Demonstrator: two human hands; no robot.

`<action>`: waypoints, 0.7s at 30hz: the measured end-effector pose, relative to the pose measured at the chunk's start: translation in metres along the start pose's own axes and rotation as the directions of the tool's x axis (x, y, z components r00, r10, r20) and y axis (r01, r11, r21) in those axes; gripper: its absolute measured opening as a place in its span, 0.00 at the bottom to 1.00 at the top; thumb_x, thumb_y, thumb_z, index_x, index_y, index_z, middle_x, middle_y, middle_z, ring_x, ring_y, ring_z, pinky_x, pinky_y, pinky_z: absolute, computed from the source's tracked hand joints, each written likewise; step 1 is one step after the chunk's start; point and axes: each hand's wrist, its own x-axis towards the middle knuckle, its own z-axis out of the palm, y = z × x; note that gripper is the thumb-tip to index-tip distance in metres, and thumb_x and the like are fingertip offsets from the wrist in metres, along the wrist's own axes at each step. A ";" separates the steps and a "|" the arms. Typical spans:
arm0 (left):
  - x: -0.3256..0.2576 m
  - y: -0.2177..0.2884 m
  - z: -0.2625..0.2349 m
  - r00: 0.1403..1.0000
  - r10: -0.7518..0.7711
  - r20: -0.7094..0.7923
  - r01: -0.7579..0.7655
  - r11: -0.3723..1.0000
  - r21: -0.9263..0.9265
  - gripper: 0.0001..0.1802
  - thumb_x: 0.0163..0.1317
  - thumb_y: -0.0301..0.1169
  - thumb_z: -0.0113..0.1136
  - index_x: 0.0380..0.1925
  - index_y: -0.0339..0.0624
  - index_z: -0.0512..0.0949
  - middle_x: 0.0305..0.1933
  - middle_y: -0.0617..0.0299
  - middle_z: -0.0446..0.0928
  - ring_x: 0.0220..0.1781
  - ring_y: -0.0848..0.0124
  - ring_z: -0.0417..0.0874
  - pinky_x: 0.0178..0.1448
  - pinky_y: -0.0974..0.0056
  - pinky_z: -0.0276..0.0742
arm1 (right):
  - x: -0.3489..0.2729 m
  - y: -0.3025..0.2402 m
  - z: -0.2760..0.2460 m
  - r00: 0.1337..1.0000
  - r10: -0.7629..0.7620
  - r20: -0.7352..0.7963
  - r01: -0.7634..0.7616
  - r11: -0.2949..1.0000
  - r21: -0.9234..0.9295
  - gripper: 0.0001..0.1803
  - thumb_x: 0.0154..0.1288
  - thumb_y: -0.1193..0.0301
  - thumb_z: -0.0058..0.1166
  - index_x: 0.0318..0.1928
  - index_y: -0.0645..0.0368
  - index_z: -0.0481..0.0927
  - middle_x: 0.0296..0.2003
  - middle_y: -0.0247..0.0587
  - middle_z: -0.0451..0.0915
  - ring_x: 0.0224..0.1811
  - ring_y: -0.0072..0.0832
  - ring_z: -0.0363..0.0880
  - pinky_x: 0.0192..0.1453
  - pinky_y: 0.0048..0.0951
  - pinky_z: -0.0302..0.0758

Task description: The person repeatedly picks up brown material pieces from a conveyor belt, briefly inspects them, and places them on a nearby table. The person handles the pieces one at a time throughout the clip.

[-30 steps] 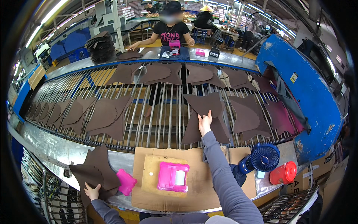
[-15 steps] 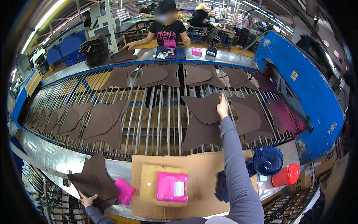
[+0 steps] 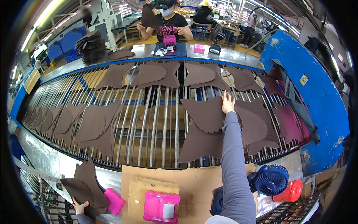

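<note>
Right hand (image 3: 228,102), centre right: fingers apart at brown panel (image 3: 204,115) | Left hand (image 3: 79,206), lower left: grip on dark pieces (image 3: 89,188) cannot be told | Risk: sleeve (image 3: 236,160) drag may skew brown panel

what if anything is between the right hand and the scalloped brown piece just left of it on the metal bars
Nothing visible: the right hand is right at the upper right corner of the brown piece. Whether the fingers press on it is unclear.

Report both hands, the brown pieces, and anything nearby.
Right hand at upper right edge of a brown piece on metal bars. Left hand at brown pieces, lower left. Blue fan, red container lower right.
</note>
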 end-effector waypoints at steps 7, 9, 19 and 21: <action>-0.004 -0.003 0.006 0.999 0.042 -0.029 -0.043 0.997 -0.062 0.76 0.21 0.31 0.84 0.74 0.53 0.45 0.75 0.47 0.38 0.73 0.54 0.52 0.73 0.57 0.56 | 0.011 -0.010 -0.015 0.996 0.067 0.056 -0.053 0.974 -0.220 0.45 0.65 0.78 0.38 0.75 0.44 0.30 0.68 0.33 0.65 0.77 0.31 0.44 0.77 0.50 0.30; -0.010 -0.003 -0.002 0.998 0.038 -0.056 -0.036 0.999 0.030 0.77 0.21 0.33 0.84 0.74 0.53 0.44 0.75 0.46 0.36 0.73 0.54 0.53 0.73 0.56 0.58 | 0.005 -0.013 -0.016 0.994 0.106 -0.026 -0.109 0.970 -0.215 0.44 0.66 0.75 0.39 0.75 0.42 0.32 0.64 0.37 0.70 0.77 0.28 0.45 0.77 0.49 0.30; 0.049 0.028 -0.040 0.988 0.151 -0.012 -0.143 0.952 0.271 0.58 0.27 0.37 0.83 0.63 0.33 0.64 0.56 0.42 0.75 0.56 0.52 0.78 0.61 0.57 0.72 | -0.097 -0.082 -0.116 0.955 0.103 -0.277 0.050 0.867 0.496 0.37 0.61 0.74 0.43 0.72 0.56 0.50 0.57 0.46 0.76 0.59 0.42 0.73 0.67 0.49 0.61; 0.022 0.048 -0.044 0.967 0.255 0.004 -0.248 0.938 0.244 0.42 0.34 0.30 0.78 0.54 0.33 0.72 0.48 0.43 0.80 0.51 0.56 0.81 0.55 0.59 0.75 | -0.150 -0.106 -0.140 0.972 -0.130 -0.195 0.224 0.762 0.608 0.33 0.62 0.76 0.40 0.70 0.56 0.56 0.53 0.46 0.80 0.52 0.43 0.78 0.61 0.37 0.70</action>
